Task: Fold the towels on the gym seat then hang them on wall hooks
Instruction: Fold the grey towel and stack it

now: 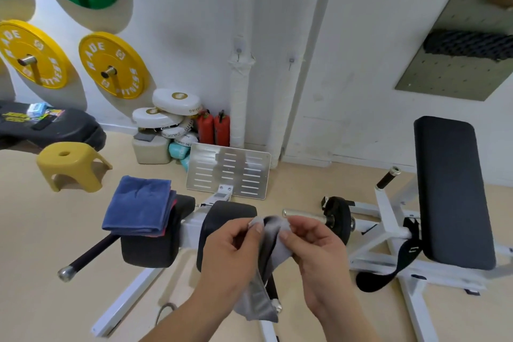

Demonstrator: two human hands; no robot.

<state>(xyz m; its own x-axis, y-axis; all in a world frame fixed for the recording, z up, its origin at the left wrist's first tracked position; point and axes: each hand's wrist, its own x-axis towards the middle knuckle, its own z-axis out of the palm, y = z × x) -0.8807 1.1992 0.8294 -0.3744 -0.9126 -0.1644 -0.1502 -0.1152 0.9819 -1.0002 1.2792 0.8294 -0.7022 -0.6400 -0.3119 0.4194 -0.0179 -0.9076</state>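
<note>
A grey towel (262, 294) hangs folded between my two hands in front of the black roller pads. My left hand (230, 253) pinches its top edge from the left, and my right hand (316, 250) pinches the same edge from the right. A folded blue towel (140, 204) with a red one showing beneath it lies on the left black pad (155, 250). Two small hooks are on the white wall, the left hook (238, 51) and the right hook (291, 61), both bare.
The white machine frame has a metal footplate (229, 173), a bar with a weight plate (337, 221) and a black seat back (452, 189) at right. A yellow stool (70, 165) stands left. Yellow and green weight plates hang on the left wall.
</note>
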